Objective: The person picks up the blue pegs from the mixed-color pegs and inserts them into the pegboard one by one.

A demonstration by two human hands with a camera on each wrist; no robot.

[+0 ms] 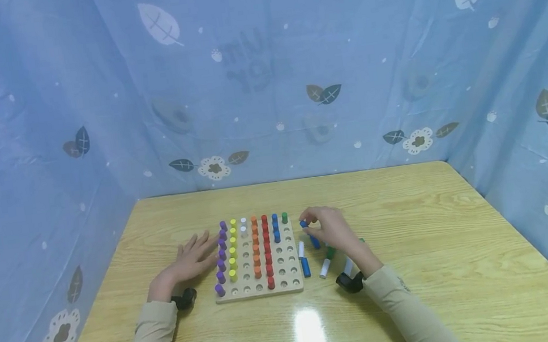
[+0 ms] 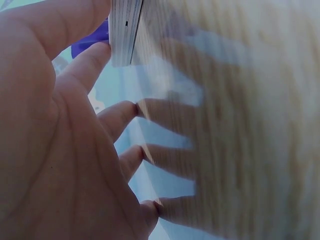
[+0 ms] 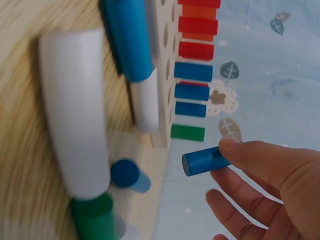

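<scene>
- Head view: the right hand (image 1: 333, 231) is right of the frame's centre, and the held blue peg (image 1: 303, 224) is at its fingertips, on the left side of this hand.
- Same view: the wooden board (image 1: 260, 294) lies to the left of the held peg, with a small gap. The three standing blue pegs (image 1: 276, 228) are also to the left; only the column of the green peg (image 1: 285, 217) comes between. The right hand is nearer to them than the left hand (image 1: 190, 262), which is at the opposite edge, beside the purple pegs (image 1: 222, 254).
- Left wrist view: the fingers are spread wide and hold nothing; three fingertips meet the table (image 2: 265, 135). Another is close to the board's edge, at the upper left; whether it touches, I cannot tell.
- Right wrist view: thumb and finger pinch the held peg near one end; the other fingers are loosely bent. The free end points to the left of the frame, and the long axis is almost parallel to the standing pegs, slightly tilted.
</scene>
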